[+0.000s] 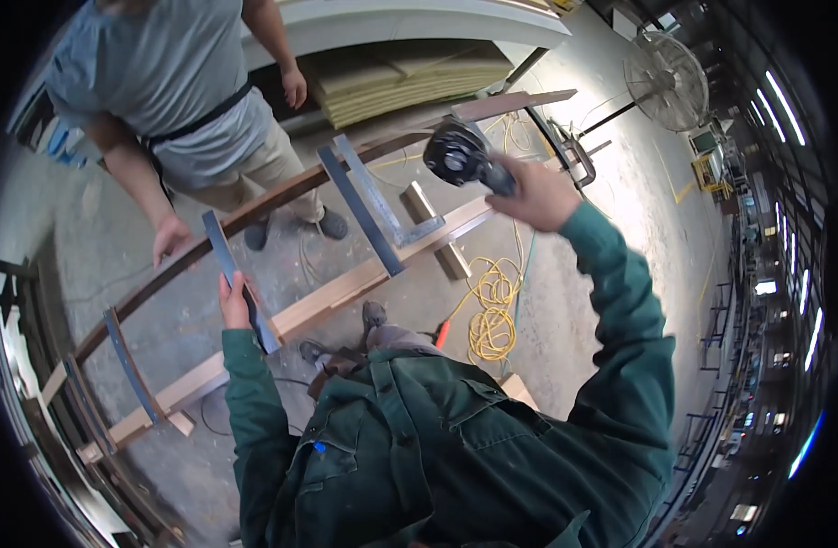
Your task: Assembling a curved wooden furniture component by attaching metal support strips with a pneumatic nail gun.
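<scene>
My right hand (536, 194) grips an angle grinder (462, 153) held up at upper centre, its dark disc facing the camera. My left hand (235, 301) rests on a flat grey steel bar (239, 277) that crosses a long wooden beam (355, 283). Two more grey steel bars (364, 210) lie across the same beam further right, and a curved brown steel strip (254, 215) arcs beside them. Both arms wear green sleeves.
Another person in a grey shirt stands at upper left, one hand (169, 237) on the curved strip. A yellow cable coil (492, 310) lies on the concrete floor. Stacked boards (410, 82) sit at the back. A pedestal fan (666, 82) stands far right.
</scene>
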